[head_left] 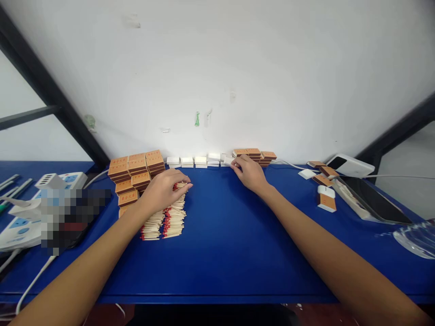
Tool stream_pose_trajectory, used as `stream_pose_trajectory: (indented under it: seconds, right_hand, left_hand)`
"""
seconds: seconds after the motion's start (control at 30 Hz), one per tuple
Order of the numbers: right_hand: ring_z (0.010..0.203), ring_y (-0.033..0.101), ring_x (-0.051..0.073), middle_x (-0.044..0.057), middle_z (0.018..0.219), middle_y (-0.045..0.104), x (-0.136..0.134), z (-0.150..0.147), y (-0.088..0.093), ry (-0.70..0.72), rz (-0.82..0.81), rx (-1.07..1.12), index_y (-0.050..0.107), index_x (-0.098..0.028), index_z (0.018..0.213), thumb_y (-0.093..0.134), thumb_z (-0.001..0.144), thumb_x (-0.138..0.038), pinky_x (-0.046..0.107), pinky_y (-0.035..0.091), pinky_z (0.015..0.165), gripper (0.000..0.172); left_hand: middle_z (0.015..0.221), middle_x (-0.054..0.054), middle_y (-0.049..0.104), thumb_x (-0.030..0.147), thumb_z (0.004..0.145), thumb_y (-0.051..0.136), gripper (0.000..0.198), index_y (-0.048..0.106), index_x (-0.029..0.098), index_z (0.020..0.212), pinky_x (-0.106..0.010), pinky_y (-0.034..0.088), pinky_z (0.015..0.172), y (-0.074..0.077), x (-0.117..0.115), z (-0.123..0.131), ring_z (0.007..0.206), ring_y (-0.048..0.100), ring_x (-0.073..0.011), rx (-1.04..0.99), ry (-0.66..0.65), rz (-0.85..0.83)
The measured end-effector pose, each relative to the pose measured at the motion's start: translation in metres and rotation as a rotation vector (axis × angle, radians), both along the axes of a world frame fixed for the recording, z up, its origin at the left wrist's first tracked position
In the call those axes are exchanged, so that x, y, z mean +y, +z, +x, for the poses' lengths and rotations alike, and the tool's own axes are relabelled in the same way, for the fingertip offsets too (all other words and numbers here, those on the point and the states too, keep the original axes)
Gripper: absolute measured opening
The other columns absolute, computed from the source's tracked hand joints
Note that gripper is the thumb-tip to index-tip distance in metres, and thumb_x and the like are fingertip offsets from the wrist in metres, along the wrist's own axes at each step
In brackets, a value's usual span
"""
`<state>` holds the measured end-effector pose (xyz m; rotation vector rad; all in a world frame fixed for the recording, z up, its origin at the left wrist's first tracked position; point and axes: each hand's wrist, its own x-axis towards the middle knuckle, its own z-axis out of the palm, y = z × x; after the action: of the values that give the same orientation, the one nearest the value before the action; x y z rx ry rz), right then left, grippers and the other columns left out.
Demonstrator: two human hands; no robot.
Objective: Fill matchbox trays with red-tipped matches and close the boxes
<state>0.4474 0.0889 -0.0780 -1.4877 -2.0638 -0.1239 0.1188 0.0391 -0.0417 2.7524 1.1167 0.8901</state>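
My left hand [165, 190] lies curled over the top of a long heap of red-tipped matches [169, 218] on the blue table [224, 244], its fingers bent onto the sticks. Behind it stands a stack of orange matchboxes [136, 174]. My right hand [249, 173] reaches to the back of the table, with its fingertips on a white inner tray [227, 160] at the end of a row of white trays [193, 161]. A smaller pile of orange matchboxes [256, 155] sits just beyond that hand.
White power strips and cables [30, 213] lie at the left. At the right are loose matchboxes [326, 199], a white power bank [350, 165], a dark phone [374, 199] and a clear dish [416, 237]. A white wall rises behind the table.
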Motion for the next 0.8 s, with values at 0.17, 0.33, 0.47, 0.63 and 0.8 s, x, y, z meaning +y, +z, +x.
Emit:
stream_pose_trajectory:
  seconds: [0.17,0.33,0.47,0.63,0.8]
  right_hand:
    - [0.085,0.063,0.021,0.009,0.102,0.065,-0.034,-0.021,0.015,0.166,0.002,-0.146,0.069,-0.020,0.103,0.050,0.104,-0.028,0.032,0.042,0.070,0.020]
    - [0.077,0.059,0.018,0.008,0.101,0.065,-0.069,-0.054,0.019,0.383,-0.086,-0.310,0.068,-0.018,0.102,0.051,0.106,-0.026,0.031,0.039,0.064,0.019]
    - [0.076,0.058,0.016,0.007,0.100,0.064,-0.080,-0.069,0.019,0.459,-0.132,-0.296,0.068,-0.019,0.103,0.051,0.107,-0.027,0.029,0.037,0.063,0.019]
    - [0.073,0.056,0.015,0.005,0.098,0.063,-0.083,-0.073,0.017,0.503,-0.172,-0.218,0.069,-0.020,0.103,0.052,0.107,-0.028,0.028,0.037,0.063,0.019]
    - [0.070,0.054,0.013,0.004,0.097,0.062,-0.086,-0.071,0.017,0.522,-0.195,-0.172,0.069,-0.020,0.102,0.053,0.106,-0.028,0.027,0.037,0.064,0.019]
  left_hand:
    - [0.100,-0.008,0.075,0.038,0.102,0.059,0.026,0.074,0.018,0.109,-0.038,0.056,0.085,-0.002,-0.003,0.000,0.095,0.069,-0.0232,0.028,0.011,0.073]
    - [0.102,-0.010,0.072,0.050,0.095,0.069,0.043,0.072,0.016,0.121,-0.040,0.055,0.087,-0.003,-0.005,0.003,0.098,0.066,-0.0252,0.072,-0.011,0.074]
    - [0.101,-0.010,0.067,0.057,0.092,0.070,0.051,0.074,0.017,0.124,-0.042,0.054,0.089,-0.003,-0.008,0.007,0.097,0.062,-0.0256,0.145,-0.043,0.030]
    - [0.104,-0.009,0.065,0.056,0.089,0.074,0.045,0.079,0.018,0.112,-0.043,0.052,0.092,-0.006,-0.009,0.008,0.102,0.060,-0.0259,0.169,-0.039,-0.013]
    - [0.098,-0.007,0.063,0.048,0.087,0.078,0.033,0.080,0.019,0.102,-0.041,0.052,0.091,-0.005,-0.011,0.010,0.101,0.058,-0.0250,0.164,-0.035,-0.065]
